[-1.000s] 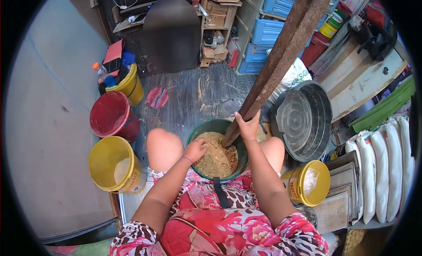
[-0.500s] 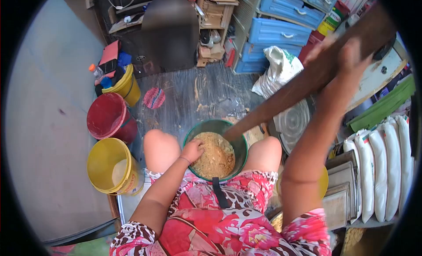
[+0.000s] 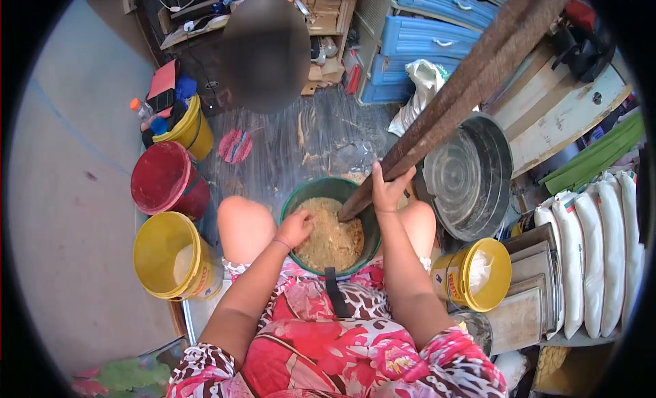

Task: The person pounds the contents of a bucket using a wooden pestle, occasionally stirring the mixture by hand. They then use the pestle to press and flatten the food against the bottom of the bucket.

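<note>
Between my knees sits a green bucket (image 3: 292, 201) with crumbly tan material (image 3: 328, 237) in it. A long brown wooden pole (image 3: 444, 111) slants from the upper right down into the bucket, its lower end touching the material. My right hand (image 3: 391, 187) is wrapped around the pole just above the bucket's rim. Inside the bucket at its left, my left hand (image 3: 296, 228) rests at the material with fingers curled; what they hold, if anything, is hidden.
Yellow buckets (image 3: 164, 254) and a red bucket (image 3: 160, 179) line the left. On the right are a round black basin (image 3: 468, 176), a yellow bucket (image 3: 488, 275) and white packed bags (image 3: 593, 254). Blue drawers (image 3: 430, 39) stand ahead.
My right hand has come down from high on the pole to near the bucket. The pole's lower end has shifted deeper over the material. My left hand has moved slightly.
</note>
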`<action>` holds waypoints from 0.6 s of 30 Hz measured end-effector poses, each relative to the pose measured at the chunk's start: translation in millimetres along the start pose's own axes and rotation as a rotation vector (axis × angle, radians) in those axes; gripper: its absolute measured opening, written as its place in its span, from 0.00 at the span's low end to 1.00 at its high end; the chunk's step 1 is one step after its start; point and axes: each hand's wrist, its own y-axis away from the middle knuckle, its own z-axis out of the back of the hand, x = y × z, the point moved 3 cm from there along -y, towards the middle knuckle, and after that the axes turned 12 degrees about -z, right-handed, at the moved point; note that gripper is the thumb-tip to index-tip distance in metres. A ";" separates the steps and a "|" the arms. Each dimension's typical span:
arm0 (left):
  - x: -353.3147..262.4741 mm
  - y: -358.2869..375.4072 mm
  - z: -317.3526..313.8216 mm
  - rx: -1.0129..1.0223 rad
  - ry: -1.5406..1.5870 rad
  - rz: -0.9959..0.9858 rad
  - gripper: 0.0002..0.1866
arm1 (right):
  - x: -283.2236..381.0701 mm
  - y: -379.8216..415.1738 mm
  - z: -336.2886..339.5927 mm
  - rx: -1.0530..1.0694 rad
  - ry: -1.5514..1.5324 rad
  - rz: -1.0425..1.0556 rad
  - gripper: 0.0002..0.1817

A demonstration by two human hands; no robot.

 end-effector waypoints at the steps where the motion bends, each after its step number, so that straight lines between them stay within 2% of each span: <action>1: 1.0 -1.0 -1.9 -0.009 -0.005 -0.004 0.15 | 3.5 0.7 2.1 0.021 -0.008 -0.026 0.39; 3: 5.6 -1.5 -3.6 0.066 -0.049 0.005 0.15 | 12.4 8.1 8.9 0.030 -0.029 -0.054 0.39; 6: 3.9 -4.2 -4.6 0.051 -0.143 -0.019 0.14 | 24.0 15.8 20.5 0.085 0.025 -0.041 0.40; 8: 1.4 -4.9 -3.2 0.058 -0.112 0.008 0.15 | 35.9 15.0 25.7 -0.099 -0.082 0.058 0.43; 9: 1.6 -2.1 -2.9 0.081 -0.089 0.036 0.16 | 43.4 9.1 32.5 -0.010 -0.163 0.063 0.45; 10: 2.5 0.4 -2.6 0.081 -0.091 0.033 0.16 | 54.2 3.7 37.8 -0.012 -0.165 0.065 0.45; 12: 5.7 -3.3 -1.4 0.063 -0.073 0.029 0.16 | 83.6 -12.8 39.5 0.005 -0.008 0.272 0.45; 14: 3.2 -2.4 0.2 0.069 -0.083 0.014 0.16 | 175.5 -37.9 34.1 -0.072 -0.022 0.352 0.42; 15: 2.2 -1.0 0.0 0.082 -0.091 -0.004 0.16 | 230.0 -54.3 33.1 -0.211 0.126 0.617 0.38; 16: 3.2 -1.9 -0.2 0.093 -0.093 -0.002 0.16 | 277.9 -69.9 28.9 -0.135 -0.037 0.556 0.30; 17: 5.2 -0.9 -2.5 0.087 -0.098 0.002 0.16 | 352.1 -116.2 38.8 0.273 -0.218 0.259 0.23; 18: 5.8 -3.1 -3.0 0.064 -0.103 0.003 0.15 | 388.6 -163.6 49.1 0.572 -0.265 0.285 0.19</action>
